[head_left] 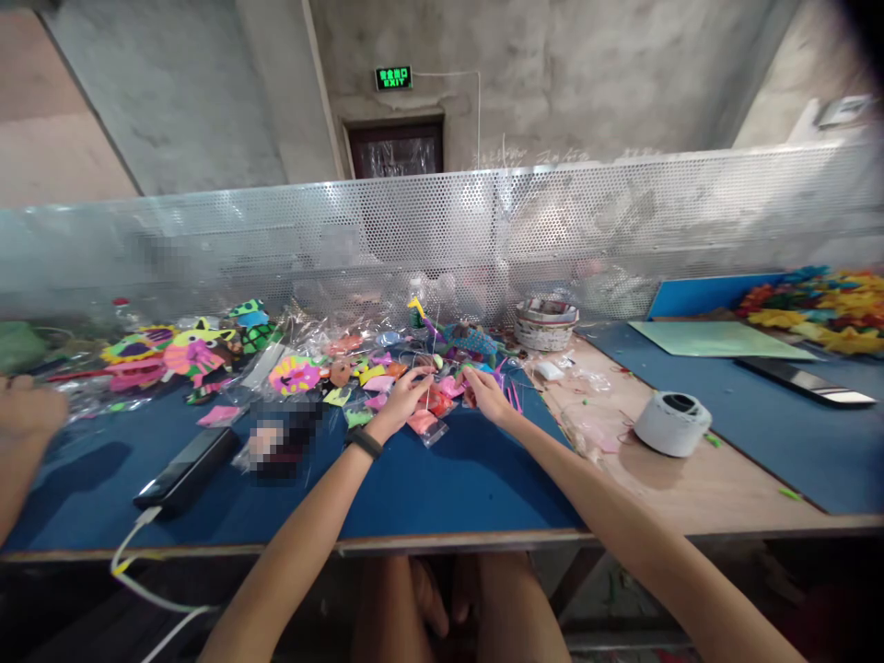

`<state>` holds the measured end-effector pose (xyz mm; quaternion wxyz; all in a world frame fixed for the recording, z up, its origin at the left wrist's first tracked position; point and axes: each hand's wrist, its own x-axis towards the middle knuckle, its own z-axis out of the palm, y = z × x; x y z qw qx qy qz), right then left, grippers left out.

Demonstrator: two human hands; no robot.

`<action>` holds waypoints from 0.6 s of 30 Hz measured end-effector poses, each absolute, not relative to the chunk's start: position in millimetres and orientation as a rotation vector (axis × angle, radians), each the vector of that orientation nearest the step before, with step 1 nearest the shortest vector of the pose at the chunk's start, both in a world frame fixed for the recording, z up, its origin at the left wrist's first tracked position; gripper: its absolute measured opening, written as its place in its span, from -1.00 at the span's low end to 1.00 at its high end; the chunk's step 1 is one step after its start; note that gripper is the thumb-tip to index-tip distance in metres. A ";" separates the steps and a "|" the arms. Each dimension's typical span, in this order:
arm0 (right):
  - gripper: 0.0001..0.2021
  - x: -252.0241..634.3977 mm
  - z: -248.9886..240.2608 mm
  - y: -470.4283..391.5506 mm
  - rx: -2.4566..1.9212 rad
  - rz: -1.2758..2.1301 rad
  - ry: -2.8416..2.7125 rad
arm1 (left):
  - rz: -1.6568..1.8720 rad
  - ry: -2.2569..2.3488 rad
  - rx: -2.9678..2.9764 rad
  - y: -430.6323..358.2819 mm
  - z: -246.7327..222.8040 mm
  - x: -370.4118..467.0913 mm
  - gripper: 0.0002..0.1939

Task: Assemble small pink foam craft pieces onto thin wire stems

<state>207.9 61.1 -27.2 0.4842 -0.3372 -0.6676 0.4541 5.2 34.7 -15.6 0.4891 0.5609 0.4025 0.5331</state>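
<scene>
My left hand (409,398), with a dark band on its wrist, is closed with its fingertips pinched at a thin pale strand (435,345) that stands nearly upright. Just to the right, my right hand (484,394) is closed too, thumb and finger together; what they hold is too small to make out. Between and below the hands lie small clear bags of soft coloured material, among them a salmon-pink bag (424,424) and a pink one (452,386). A blue dotted animal figure (471,341) lies behind them.
Colourful animal cut-outs (197,354) and clear wrappers crowd the left. A black power bank (188,470) with a white cable lies nearer. Another person's hand (31,410) is at far left. To the right are a woven basket (545,324), white roll (672,424) and phone (805,381).
</scene>
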 end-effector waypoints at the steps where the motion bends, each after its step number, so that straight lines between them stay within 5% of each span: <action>1: -0.49 207.9 -27.3 61.3 -0.822 1.106 -1.624 | 1.290 0.964 1.334 34.1 -14.9 5.6 -0.56; 18: -0.53 210.4 -24.7 57.1 -0.822 1.072 -1.731 | 1.329 0.968 1.196 34.6 -17.8 7.9 -0.66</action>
